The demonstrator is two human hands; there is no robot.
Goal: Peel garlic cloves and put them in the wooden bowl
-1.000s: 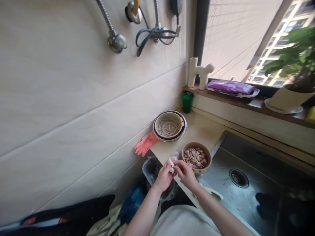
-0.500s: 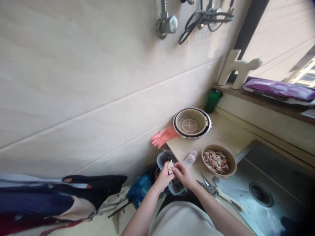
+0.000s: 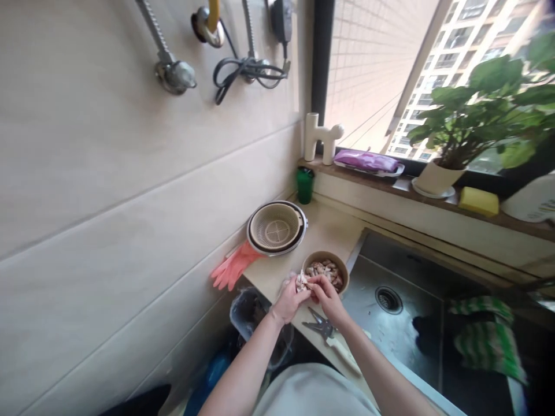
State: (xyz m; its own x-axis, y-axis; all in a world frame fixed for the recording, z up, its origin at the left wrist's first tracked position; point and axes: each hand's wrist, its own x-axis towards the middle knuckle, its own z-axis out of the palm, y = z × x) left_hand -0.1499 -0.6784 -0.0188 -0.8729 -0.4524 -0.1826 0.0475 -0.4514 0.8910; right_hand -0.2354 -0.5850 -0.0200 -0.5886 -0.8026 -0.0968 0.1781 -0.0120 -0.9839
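My left hand [image 3: 287, 303] is closed around a whitish garlic bulb [image 3: 300, 281] with loose, papery skin. The fingertips of my right hand [image 3: 326, 296] pinch at the bulb's right side; whether a clove has come loose between them is hard to see. Both hands are over the counter's front edge, close to a tan bowl [image 3: 346, 271] filled with pinkish garlic cloves [image 3: 325, 269]. Behind my left hand, a clear plastic bag [image 3: 285, 282] is partly hidden. Below the right wrist lie scissors [image 3: 321, 325], their blades spread, beside a white handle [image 3: 343, 353].
A lined bin [image 3: 243, 315] stands below the counter edge. Nested colanders [image 3: 277, 226], pink rubber gloves [image 3: 234, 266] and a green container [image 3: 304, 186] are along the wall. Right of the bowl is a steel sink [image 3: 373, 329]; a potted plant [image 3: 437, 176] sits on the sill.
My view has turned right, bringing the plant and more of the sink into sight. Both hands, with the garlic bulb, have moved from over the bin to beside the bowl.
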